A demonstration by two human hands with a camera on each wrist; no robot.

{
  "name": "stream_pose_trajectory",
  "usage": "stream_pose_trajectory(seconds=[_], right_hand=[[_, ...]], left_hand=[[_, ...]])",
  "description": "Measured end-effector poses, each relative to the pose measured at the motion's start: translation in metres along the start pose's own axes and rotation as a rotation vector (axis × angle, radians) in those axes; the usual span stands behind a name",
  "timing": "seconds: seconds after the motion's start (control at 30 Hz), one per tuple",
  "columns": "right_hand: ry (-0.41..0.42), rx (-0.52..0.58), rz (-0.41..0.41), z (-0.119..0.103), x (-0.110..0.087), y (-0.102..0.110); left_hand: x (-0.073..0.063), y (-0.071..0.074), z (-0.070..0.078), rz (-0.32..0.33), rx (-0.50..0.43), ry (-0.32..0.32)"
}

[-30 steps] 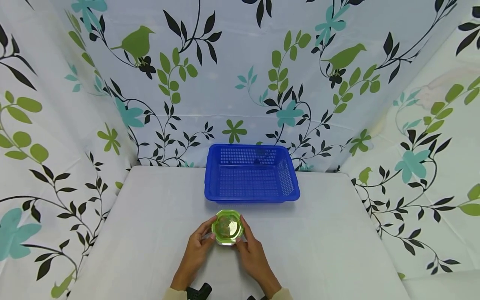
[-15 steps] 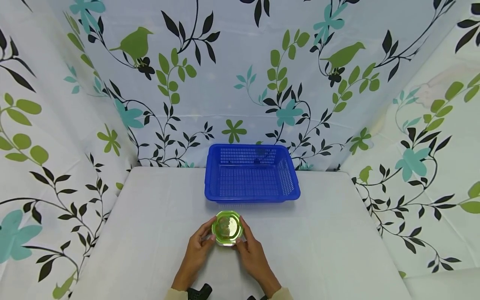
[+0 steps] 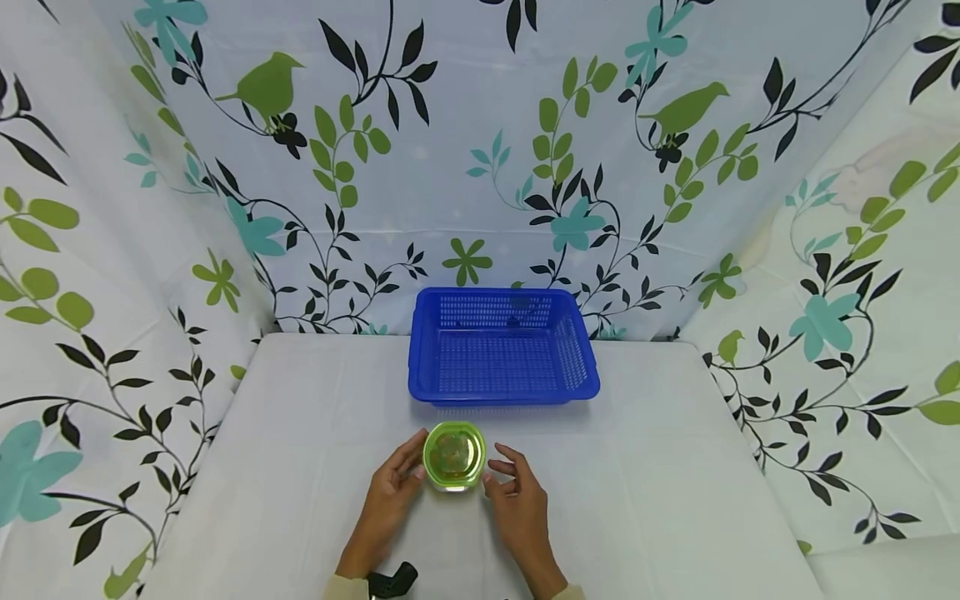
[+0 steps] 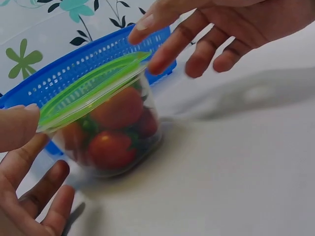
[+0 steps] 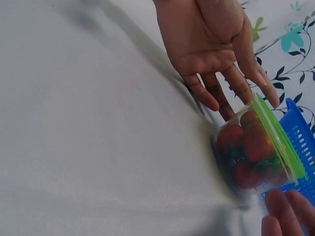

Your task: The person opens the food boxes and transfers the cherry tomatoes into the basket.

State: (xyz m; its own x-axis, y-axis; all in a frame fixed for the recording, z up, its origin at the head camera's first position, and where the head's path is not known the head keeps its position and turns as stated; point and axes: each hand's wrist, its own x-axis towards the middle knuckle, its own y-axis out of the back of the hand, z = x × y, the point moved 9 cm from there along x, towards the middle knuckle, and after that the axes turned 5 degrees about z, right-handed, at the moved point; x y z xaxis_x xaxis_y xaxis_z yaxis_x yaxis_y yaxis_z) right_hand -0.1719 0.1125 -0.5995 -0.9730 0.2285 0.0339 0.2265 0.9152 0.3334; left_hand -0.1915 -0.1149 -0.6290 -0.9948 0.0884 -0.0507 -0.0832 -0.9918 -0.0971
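Hand, left (image 3: 392, 483): fingers lightly bent and spread, closed round nothing, set at the left side of the lidded container; the thumb overlaps the lid's rim in the left wrist view, though firm contact cannot be told. Hand, right (image 3: 517, 496): fingers loose and parted, gripping nothing, standing just beside the container's right side; in the right wrist view only some fingers show, cut by the lower right corner. Container (image 4: 106, 130): one, clear and smooth-walled, probably plastic, rounded at the base, upright on the table (image 3: 637, 467) between the two hands and just in front of the basket. Lid (image 3: 453, 454): bright green, see-through and glossy, with a raised circular ridge, seated on top; glare blurs what lies beneath it from above. Tomatoes (image 4: 110, 150): several, red, rounded, with green calyces, packed inside; overlap and reflections prevent a count. Basket (image 3: 502, 397): blue plastic, rectangular, perforated walls, broad rim; largely masked by the container in the left wrist view, cropped in the right. Table covering: white, matt, faintly creased. Backdrop (image 3: 480, 142): pale cloth printed with leaves, birds and flowers, running past the frame. Sleeves (image 3: 347, 588): beige, cut off below. Wrist fitting (image 3: 392, 581): black, at the left wrist, partly visible, its form unclear.
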Motion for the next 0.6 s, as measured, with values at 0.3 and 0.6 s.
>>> stream_pose_trajectory(seconds=[0.3,0.6], right_hand=[[-0.04,0.142,-0.141,0.002,-0.006,-0.014],[-0.061,0.203,-0.194,0.002,-0.006,-0.022]], left_hand=[[0.011,0.006,-0.005,-0.16,-0.012,0.035],[0.017,-0.001,-0.001,-0.235,-0.068,-0.008]])
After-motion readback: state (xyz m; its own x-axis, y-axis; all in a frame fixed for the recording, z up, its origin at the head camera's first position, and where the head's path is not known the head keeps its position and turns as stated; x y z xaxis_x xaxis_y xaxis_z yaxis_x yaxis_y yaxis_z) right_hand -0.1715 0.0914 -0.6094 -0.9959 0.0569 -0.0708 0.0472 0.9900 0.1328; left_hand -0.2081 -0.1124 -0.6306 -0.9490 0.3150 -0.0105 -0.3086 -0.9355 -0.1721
